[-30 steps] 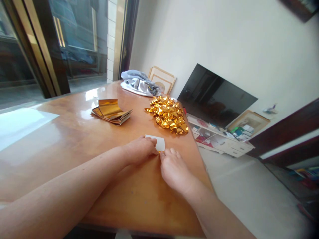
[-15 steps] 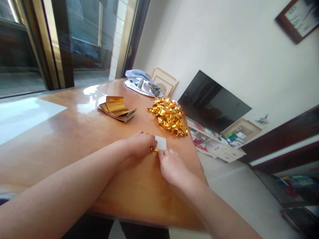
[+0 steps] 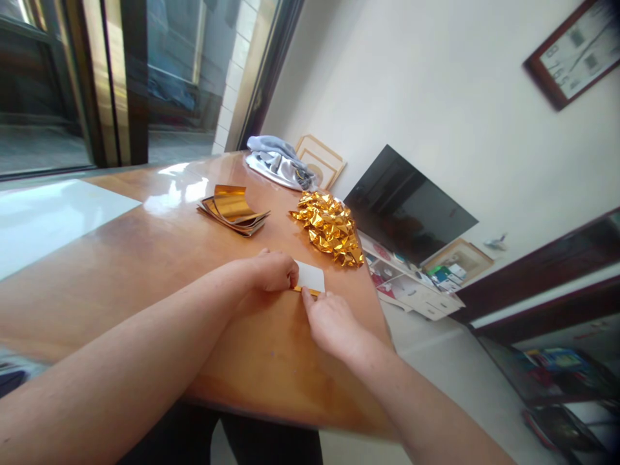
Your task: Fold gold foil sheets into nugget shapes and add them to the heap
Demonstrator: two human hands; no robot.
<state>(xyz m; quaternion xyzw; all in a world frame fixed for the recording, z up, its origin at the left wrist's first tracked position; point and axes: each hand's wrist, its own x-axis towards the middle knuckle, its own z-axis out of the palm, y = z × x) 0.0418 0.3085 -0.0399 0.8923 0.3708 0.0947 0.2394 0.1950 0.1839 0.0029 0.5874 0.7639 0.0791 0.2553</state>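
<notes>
A small sheet of gold foil paper (image 3: 311, 276) lies white side up on the table, with a narrow gold strip folded over along its near edge. My left hand (image 3: 275, 270) is closed at the sheet's left end, its curled fingers gripping the corner by the fold. On the right, my right hand (image 3: 333, 320) presses the folded strip with its index finger, the other fingers bent in. Beyond the hands lies a loose stack of gold foil sheets (image 3: 232, 212), curled up at the edges. A pile of folded gold foil pieces (image 3: 332, 229) sits right of the stack.
The glossy wooden table (image 3: 256, 361) has its right edge close to my right forearm. A light blue cloth bundle (image 3: 278, 161) lies at the far end. A white sheet (image 3: 62, 219) covers the left side. A television (image 3: 409, 203) and a white cabinet (image 3: 421, 294) stand beyond.
My right index finger has shifted slightly left along the folded strip, showing more of the gold fold. My left hand stays at the sheet's left end. The camera view has turned a little.
</notes>
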